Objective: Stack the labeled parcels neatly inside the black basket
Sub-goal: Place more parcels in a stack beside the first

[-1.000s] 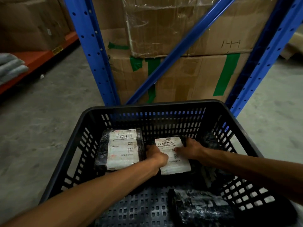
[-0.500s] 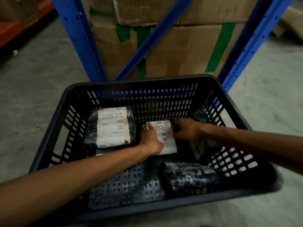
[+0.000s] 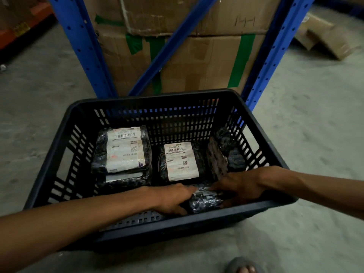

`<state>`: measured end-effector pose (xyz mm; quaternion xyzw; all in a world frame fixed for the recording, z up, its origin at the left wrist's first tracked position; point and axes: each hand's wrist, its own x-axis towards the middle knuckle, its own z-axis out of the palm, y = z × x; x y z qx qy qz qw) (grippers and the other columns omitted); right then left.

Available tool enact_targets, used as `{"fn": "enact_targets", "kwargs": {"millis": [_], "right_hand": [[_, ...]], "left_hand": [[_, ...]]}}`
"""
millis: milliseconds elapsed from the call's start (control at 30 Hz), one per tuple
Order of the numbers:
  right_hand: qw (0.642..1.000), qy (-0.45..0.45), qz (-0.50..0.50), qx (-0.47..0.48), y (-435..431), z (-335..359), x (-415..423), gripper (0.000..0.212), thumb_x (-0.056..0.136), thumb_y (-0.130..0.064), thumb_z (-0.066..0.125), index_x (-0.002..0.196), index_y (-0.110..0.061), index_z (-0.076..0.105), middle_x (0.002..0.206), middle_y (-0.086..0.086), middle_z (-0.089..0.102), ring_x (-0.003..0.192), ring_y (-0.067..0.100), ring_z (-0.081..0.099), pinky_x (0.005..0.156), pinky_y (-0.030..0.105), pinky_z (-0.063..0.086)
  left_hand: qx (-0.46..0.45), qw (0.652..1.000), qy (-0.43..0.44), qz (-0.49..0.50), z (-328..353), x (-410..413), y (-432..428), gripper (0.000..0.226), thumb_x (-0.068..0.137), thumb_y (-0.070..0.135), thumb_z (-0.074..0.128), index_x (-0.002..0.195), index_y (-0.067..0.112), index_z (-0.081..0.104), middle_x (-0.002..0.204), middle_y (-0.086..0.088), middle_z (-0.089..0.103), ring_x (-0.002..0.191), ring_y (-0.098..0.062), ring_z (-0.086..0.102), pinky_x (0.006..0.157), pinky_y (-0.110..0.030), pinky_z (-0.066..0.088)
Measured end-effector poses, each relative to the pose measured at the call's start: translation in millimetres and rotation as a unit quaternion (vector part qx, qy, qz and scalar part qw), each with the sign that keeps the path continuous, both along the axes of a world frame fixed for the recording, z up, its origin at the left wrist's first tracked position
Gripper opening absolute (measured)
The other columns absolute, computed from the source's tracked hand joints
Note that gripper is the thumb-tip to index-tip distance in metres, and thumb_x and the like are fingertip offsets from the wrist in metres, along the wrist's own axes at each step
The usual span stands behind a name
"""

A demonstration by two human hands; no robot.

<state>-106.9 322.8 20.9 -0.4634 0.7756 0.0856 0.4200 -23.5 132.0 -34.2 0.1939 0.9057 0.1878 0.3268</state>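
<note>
The black basket (image 3: pixel 59 146) stands on the concrete floor before me. A stack of black-wrapped parcels with white labels (image 3: pixel 124 152) lies at its back left. One labelled parcel (image 3: pixel 181 161) lies flat in the middle. Another parcel (image 3: pixel 218 156) leans on edge against the right wall. A black parcel with no label showing (image 3: pixel 204 200) sits near the front wall. My left hand (image 3: pixel 173 198) grips its left end and my right hand (image 3: pixel 238 188) grips its right end.
Blue rack uprights (image 3: pixel 84 48) with a diagonal brace stand just behind the basket, with taped cardboard boxes (image 3: pixel 197 62) between them. Flattened cardboard (image 3: pixel 327 38) lies at the far right. A sandalled foot (image 3: pixel 244 266) shows at the bottom edge.
Both hands have left the middle labelled parcel and come back toward me, closing on the black parcel at the front of the basket. The camera view has tilted down.
</note>
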Motion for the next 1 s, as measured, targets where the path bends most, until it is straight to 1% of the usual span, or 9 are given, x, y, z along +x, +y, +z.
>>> {"fn": "enact_targets", "kwargs": {"millis": [167, 300, 400, 500, 567, 633, 767, 933, 1000], "right_hand": [[0.993, -0.034, -0.051, -0.102, 5.1, 18.5, -12.5, 0.037, 0.099, -0.037, 0.053, 0.132, -0.023, 0.056, 0.123, 0.003, 0.068, 0.112, 0.019, 0.063, 0.100, 0.041, 0.050], [0.951, -0.065, -0.177, -0.245, 1.9, 40.4, -43.1, 0.036, 0.092, -0.058, 0.052, 0.109, -0.030, 0.068, 0.102, 0.002, 0.072, 0.095, 0.020, 0.069, 0.088, 0.046, 0.058], [0.841, -0.083, -0.414, -0.339, -4.9, 35.5, -61.9, 0.062, 0.073, -0.076, 0.061, 0.101, -0.021, 0.073, 0.102, 0.002, 0.077, 0.095, 0.022, 0.073, 0.082, 0.035, 0.057], [0.730, -0.224, -0.541, -0.352, -16.4, 20.6, -68.2, 0.060, 0.064, -0.060, 0.082, 0.111, -0.025, 0.071, 0.106, 0.004, 0.074, 0.095, 0.024, 0.058, 0.088, 0.035, 0.047], [0.729, -0.201, -0.549, -0.357, -28.5, 8.9, -68.2, 0.077, 0.066, -0.036, 0.089, 0.134, -0.026, 0.053, 0.112, 0.006, 0.074, 0.102, 0.020, 0.066, 0.089, 0.037, 0.052], [0.723, -0.150, -0.569, -0.362, -43.0, -4.8, -68.2, 0.087, 0.072, -0.016, 0.087, 0.144, -0.021, 0.039, 0.104, 0.003, 0.074, 0.087, 0.018, 0.074, 0.069, 0.032, 0.060], [0.712, -0.145, -0.588, -0.356, -61.1, -27.7, -78.0, 0.070, 0.082, -0.008, 0.077, 0.142, -0.017, 0.042, 0.090, -0.002, 0.071, 0.060, 0.009, 0.075, 0.046, 0.021, 0.057], [0.739, -0.060, -0.573, -0.349, -82.1, -53.5, -95.6, 0.054, 0.084, -0.016, 0.077, 0.132, -0.015, 0.053, 0.111, 0.003, 0.071, 0.101, 0.024, 0.070, 0.087, 0.038, 0.060], [0.778, -0.014, -0.542, -0.316, -89.6, -64.9, -99.2, 0.057, 0.085, -0.023, 0.075, 0.136, -0.014, 0.051, 0.127, 0.008, 0.067, 0.114, 0.027, 0.064, 0.101, 0.037, 0.052]], "left_hand": [[0.120, 0.990, -0.054, 0.052, 5.4, 10.7, -23.0, 0.058, 0.096, 0.028, 0.062, 0.146, 0.008, 0.040, 0.139, -0.011, 0.057, 0.129, -0.023, 0.055, 0.111, -0.040, 0.044], [0.282, 0.923, -0.140, 0.221, 28.0, 19.1, -44.3, 0.064, 0.083, 0.068, 0.057, 0.142, 0.051, 0.037, 0.140, 0.034, 0.052, 0.127, 0.017, 0.051, 0.101, -0.007, 0.045], [0.372, 0.823, -0.137, 0.407, 39.2, 2.7, -56.9, 0.052, 0.080, 0.075, 0.053, 0.118, 0.041, 0.066, 0.126, 0.013, 0.073, 0.113, -0.003, 0.070, 0.094, -0.028, 0.055], [0.389, 0.732, -0.124, 0.545, 41.3, -22.2, -57.6, 0.051, 0.095, 0.061, 0.043, 0.114, 0.024, 0.071, 0.116, -0.002, 0.078, 0.102, -0.021, 0.074, 0.090, -0.042, 0.056], [0.349, 0.718, -0.115, 0.592, 41.1, -35.3, -53.6, 0.056, 0.098, 0.059, 0.039, 0.127, 0.016, 0.062, 0.135, -0.011, 0.067, 0.112, -0.025, 0.066, 0.100, -0.046, 0.050], [0.304, 0.735, -0.102, 0.597, 42.2, -43.3, -47.4, 0.067, 0.098, 0.059, 0.038, 0.147, 0.013, 0.043, 0.153, -0.011, 0.048, 0.135, -0.030, 0.050, 0.113, -0.050, 0.040], [0.278, 0.742, -0.051, 0.608, 31.1, -52.7, -31.7, 0.060, 0.098, 0.045, 0.051, 0.143, 0.006, 0.044, 0.142, -0.012, 0.056, 0.129, -0.031, 0.054, 0.111, -0.047, 0.043], [0.218, 0.736, 0.009, 0.641, 9.2, -67.4, -23.0, 0.034, 0.100, 0.029, 0.052, 0.123, 0.005, 0.052, 0.127, -0.011, 0.060, 0.109, -0.027, 0.058, 0.094, -0.035, 0.049], [0.193, 0.738, 0.019, 0.646, 4.0, -76.6, -24.9, 0.038, 0.099, 0.022, 0.052, 0.133, 0.006, 0.049, 0.135, -0.013, 0.058, 0.107, -0.026, 0.058, 0.083, -0.029, 0.046]]}}
